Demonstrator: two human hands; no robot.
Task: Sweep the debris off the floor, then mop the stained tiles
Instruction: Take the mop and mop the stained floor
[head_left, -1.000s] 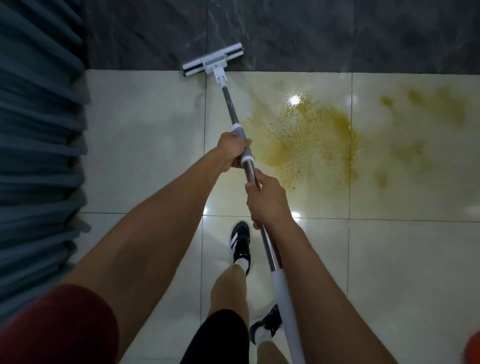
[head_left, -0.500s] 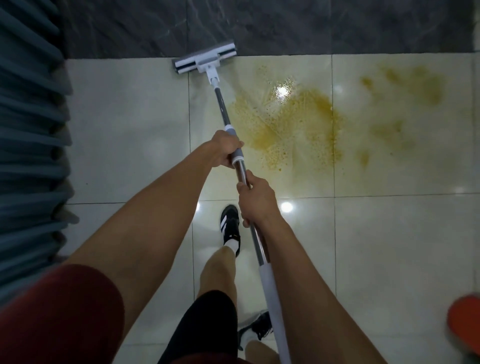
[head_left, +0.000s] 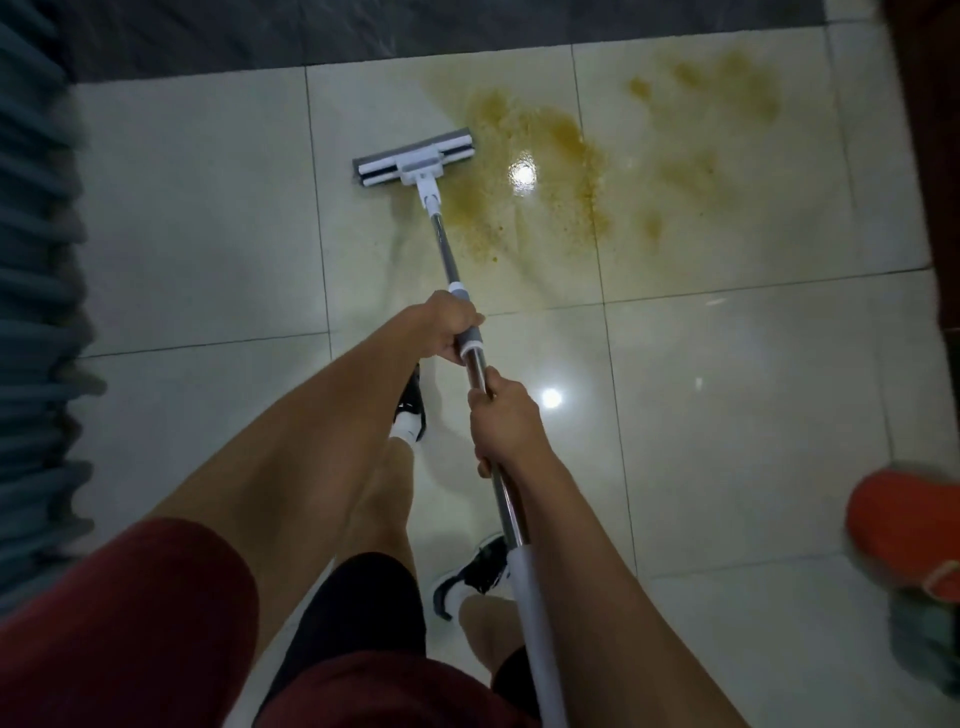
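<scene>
A flat mop with a white and grey head (head_left: 414, 164) lies on the pale glossy tiles, its right end at the left edge of a yellow-brown stain (head_left: 535, 171). The metal mop handle (head_left: 447, 254) runs back toward me. My left hand (head_left: 448, 328) grips the handle at its grey collar. My right hand (head_left: 503, 422) grips the bare metal a little lower down. A fainter patch of the same stain (head_left: 701, 104) spreads over the tile to the right.
A grey pleated curtain (head_left: 36, 312) hangs along the left side. Dark tiles (head_left: 415, 26) border the far edge of the floor. An orange object (head_left: 904, 525) sits at the right edge, below a dark brown edge (head_left: 935, 156). My shoes (head_left: 475, 571) stand under the handle.
The mop head has come back from the dark border tiles toward me and now rests by the stain's left edge. Both hands keep their grip on the handle.
</scene>
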